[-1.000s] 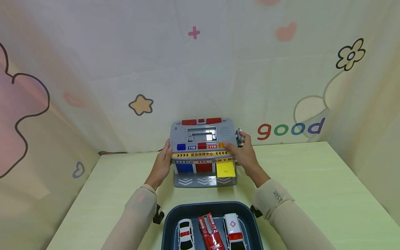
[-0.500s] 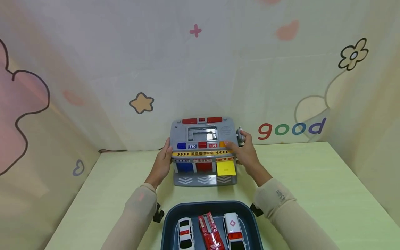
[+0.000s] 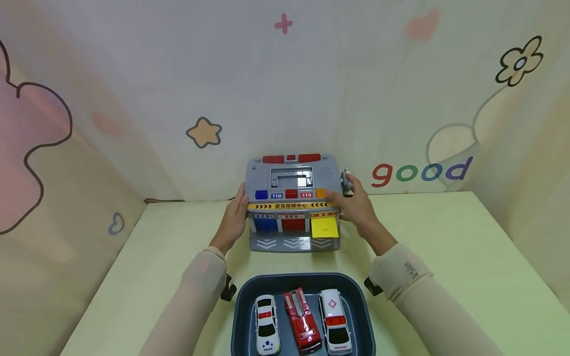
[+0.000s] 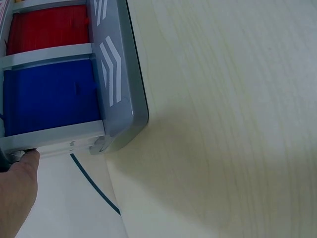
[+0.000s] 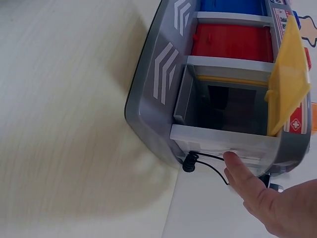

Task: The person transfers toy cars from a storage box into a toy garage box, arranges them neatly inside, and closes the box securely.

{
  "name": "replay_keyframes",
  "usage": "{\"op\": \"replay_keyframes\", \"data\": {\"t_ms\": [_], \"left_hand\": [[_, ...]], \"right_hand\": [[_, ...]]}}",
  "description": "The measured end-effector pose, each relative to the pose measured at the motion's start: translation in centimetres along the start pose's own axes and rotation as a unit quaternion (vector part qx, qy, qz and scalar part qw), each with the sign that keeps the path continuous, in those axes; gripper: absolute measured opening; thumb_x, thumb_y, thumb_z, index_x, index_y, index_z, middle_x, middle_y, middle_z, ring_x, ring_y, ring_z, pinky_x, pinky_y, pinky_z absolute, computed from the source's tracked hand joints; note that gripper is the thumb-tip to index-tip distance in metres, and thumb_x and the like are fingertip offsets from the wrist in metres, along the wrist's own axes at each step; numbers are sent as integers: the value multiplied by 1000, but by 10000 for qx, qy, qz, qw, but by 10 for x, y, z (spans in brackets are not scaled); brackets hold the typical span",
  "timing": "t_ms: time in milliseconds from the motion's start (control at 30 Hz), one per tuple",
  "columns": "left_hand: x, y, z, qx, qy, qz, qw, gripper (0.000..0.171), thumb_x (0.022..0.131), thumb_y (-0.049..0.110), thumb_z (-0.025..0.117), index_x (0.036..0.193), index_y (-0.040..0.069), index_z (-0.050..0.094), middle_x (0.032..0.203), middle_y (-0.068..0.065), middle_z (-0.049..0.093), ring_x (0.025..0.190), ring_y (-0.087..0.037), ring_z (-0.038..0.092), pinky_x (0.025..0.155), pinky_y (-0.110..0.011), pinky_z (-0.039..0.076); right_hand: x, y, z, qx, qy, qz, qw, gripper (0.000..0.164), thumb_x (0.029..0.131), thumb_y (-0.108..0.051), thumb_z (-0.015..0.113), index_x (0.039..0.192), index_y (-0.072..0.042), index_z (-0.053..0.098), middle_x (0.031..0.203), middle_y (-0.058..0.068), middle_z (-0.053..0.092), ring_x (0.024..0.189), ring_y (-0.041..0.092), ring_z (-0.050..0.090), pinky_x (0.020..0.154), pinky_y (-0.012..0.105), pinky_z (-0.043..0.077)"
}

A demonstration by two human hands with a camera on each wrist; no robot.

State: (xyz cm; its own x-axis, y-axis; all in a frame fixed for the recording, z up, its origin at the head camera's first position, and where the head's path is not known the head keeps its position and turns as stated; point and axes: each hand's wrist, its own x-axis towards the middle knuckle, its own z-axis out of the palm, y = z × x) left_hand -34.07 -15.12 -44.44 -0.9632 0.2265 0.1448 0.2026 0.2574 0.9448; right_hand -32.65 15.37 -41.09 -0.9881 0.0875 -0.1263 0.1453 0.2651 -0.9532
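A grey toy emergency station (image 3: 258, 174) stands at the far side of the table, with a blue door (image 3: 266, 225), a red door (image 3: 294, 225) and a yellow door (image 3: 324, 227). The yellow one is swung up; in the right wrist view the compartment (image 5: 230, 106) behind it shows dark inside. My left hand (image 3: 233, 217) rests against the station's left side, its fingers fairly straight. On the other side my right hand (image 3: 359, 210) touches the wall, its thumb at the orange button (image 3: 320, 193). Small silvery keys (image 3: 345, 182) hang beside that hand.
Close to me is a dark blue tray (image 3: 303, 278) holding a white police car (image 3: 267, 324), a red fire truck (image 3: 303, 321) and a white ambulance (image 3: 335, 321). A printed curtain (image 3: 334, 99) hangs behind the pale wooden table (image 3: 445, 257). A black cord (image 5: 189, 162) lies near the station's right side.
The head view has tipped downward, so everything sits higher and more of the tray shows. Both hands stay on the station, and the yellow door stays raised.
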Motion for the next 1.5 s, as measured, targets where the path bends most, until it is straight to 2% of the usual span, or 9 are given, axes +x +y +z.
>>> {"op": "replay_keyframes", "data": {"t_ms": [133,233,333,467,567,833,1100,1367,1500], "left_hand": [[3,2,-1,66,33,22,10000,59,112,35,24,162,15,2,168,0,14,153,-18,16,122,-42,25],[-1,16,-2,1,-11,-38,10000,57,112,29,24,162,10,2,168,-5,14,153,-20,17,122,-42,27],[-1,19,-2,-47,-59,-96,9999,55,112,22,22,161,8,2,168,-8,12,153,-22,16,121,-42,28],[3,6,-2,-51,-12,-115,9999,55,112,26,22,162,12,2,168,-2,12,153,-18,15,121,-41,27],[2,3,-3,-12,82,-96,9999,56,112,30,23,162,15,2,168,0,14,153,-16,16,121,-41,28],[6,5,-2,-83,197,-124,9997,59,112,34,25,162,12,4,168,1,12,154,-15,12,123,-39,25],[4,8,0,-11,290,-229,9993,58,112,32,26,162,10,6,168,-2,13,153,-15,13,123,-36,24],[4,9,0,-167,181,-283,9993,57,112,30,25,162,12,4,168,1,9,153,-13,11,123,-35,23],[0,19,0,-235,112,-416,9988,56,112,25,24,161,10,3,168,-1,9,154,-15,11,123,-35,23]], "right_hand": [[-3,-1,-4,-60,-12,-15,10000,89,96,-40,66,163,-24,10,167,14,15,138,43,44,97,54,53],[-8,-3,-8,-59,-41,81,9999,87,97,-39,66,163,-25,10,168,13,15,140,42,43,98,53,53],[-14,-4,-10,-42,-121,162,9998,86,98,-38,65,163,-25,10,167,13,16,139,41,44,98,51,53],[-23,-4,-15,50,-238,152,9996,84,99,-37,64,163,-23,11,167,13,17,136,41,49,97,50,54],[-28,-7,-16,149,-315,133,9993,83,99,-36,63,163,-23,12,167,13,16,135,41,50,98,49,53],[-45,-6,-21,372,-493,271,9977,80,101,-34,61,163,-22,12,168,14,14,139,40,45,98,51,52],[-60,-2,-22,417,-947,375,9939,76,103,-35,57,163,-19,12,165,18,21,138,41,46,96,47,53],[-79,0,-20,493,-1179,449,9908,68,104,-31,54,162,-20,20,162,18,30,134,44,49,96,51,54],[-87,2,-20,478,-1278,436,9897,66,104,-31,53,161,-19,22,160,18,32,132,44,51,95,51,55]]}}
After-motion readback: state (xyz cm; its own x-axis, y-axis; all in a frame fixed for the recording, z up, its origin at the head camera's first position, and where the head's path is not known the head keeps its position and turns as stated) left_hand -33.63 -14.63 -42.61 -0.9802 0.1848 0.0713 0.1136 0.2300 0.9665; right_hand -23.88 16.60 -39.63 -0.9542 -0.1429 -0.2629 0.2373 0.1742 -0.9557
